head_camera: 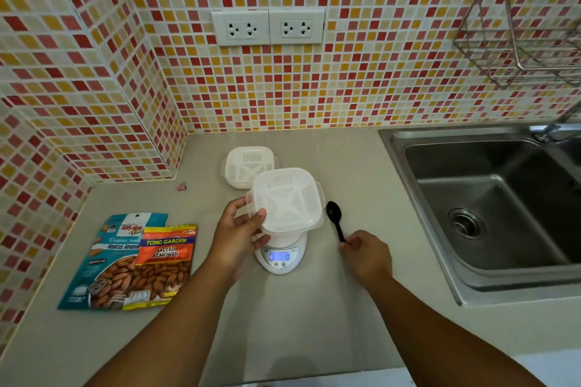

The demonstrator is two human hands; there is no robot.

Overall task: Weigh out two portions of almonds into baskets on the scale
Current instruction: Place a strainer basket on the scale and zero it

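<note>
The left hand (240,231) gripped the near basket (287,199) by its left rim over the scale (280,256). The right hand (364,253) pinched the black spoon (334,218). Two almond bags (132,264) lay at left on the desk (298,324).

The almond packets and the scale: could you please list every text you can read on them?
"TONG GARDEN" and "SALTED ALMONDS": orange packet.
"Roasted Almonds": teal packet; its brand logo and small print are too blurred.
"0": the scale display, as far as it reads; button labels are too small.
</note>
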